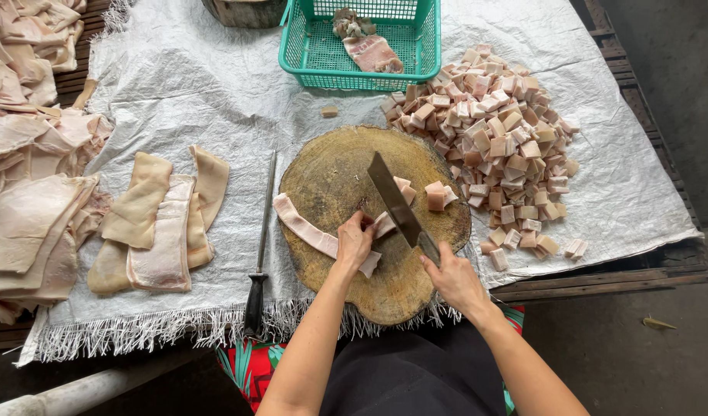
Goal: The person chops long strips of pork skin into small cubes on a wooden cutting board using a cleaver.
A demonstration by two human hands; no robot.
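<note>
At frame centre a cleaver [395, 202] is gripped by the right hand [452, 279]; a pork strip [315, 235] is pinned by the left hand's [354, 241] curled fingers on the round chopping block [331, 177].

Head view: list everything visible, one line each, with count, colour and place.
Chopping block: one, brown round wood, centre.
Cleaver: one, dark blade, over the block.
Meat strip: one, pink-white, on the block's left part.
Cut cubes on block: a few, pink, right of the blade.
Cube pile: many, pink-tan, right of the block.
Basket: one, green, top centre, holding meat scraps.
Sharpening steel: one, black handle, left of the block.
Skin slabs: several, pale, left.
Slab heap: many, far left.
Cloth: one, white, under all.
Left hand: pressing the strip.
Right hand: grip on the cleaver handle.
</note>
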